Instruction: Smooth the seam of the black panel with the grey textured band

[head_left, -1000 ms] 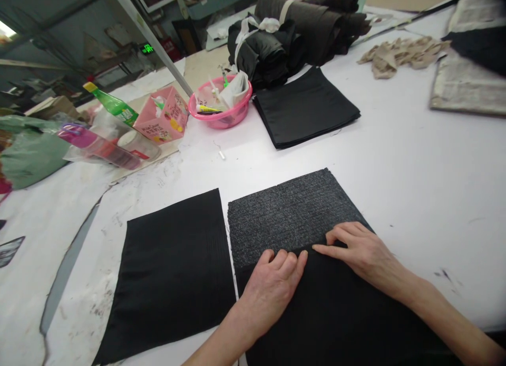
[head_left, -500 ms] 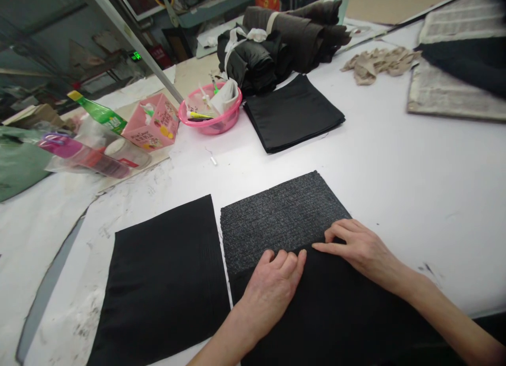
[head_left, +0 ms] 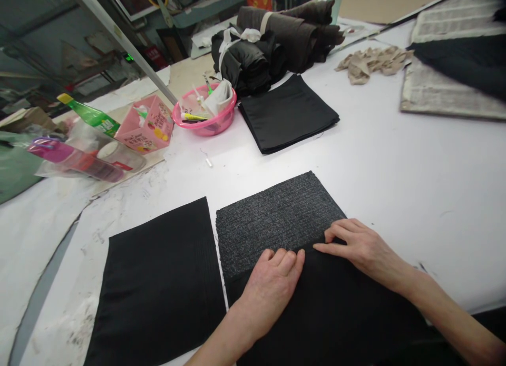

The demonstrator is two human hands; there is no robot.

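Observation:
A smooth black fabric piece (head_left: 324,303) lies over the near part of a dark grey, speckled, textured cloth (head_left: 272,213). My left hand (head_left: 274,284) has its fingers curled over the black fabric's far edge, pressing it against the grey cloth. Just to its right, my right hand (head_left: 356,245) pinches the same edge between thumb and fingers. The fingertips partly hide that edge. Beside these layers on the left, a gap apart, another black fabric piece (head_left: 162,282) lies flat on the white table (head_left: 379,166).
Farther back lies a stack of black fabric (head_left: 288,113), next to a pink basin (head_left: 203,126) with small items. Behind are tied fabric rolls (head_left: 253,60). A pink box (head_left: 148,126) and a purple-capped bottle (head_left: 75,158) stand left. A beige cloth (head_left: 371,63) lies at the back right.
The whole view has shifted slightly, with the table's things appearing a little farther left. Both hands keep nearly the same hold on the black fabric's edge.

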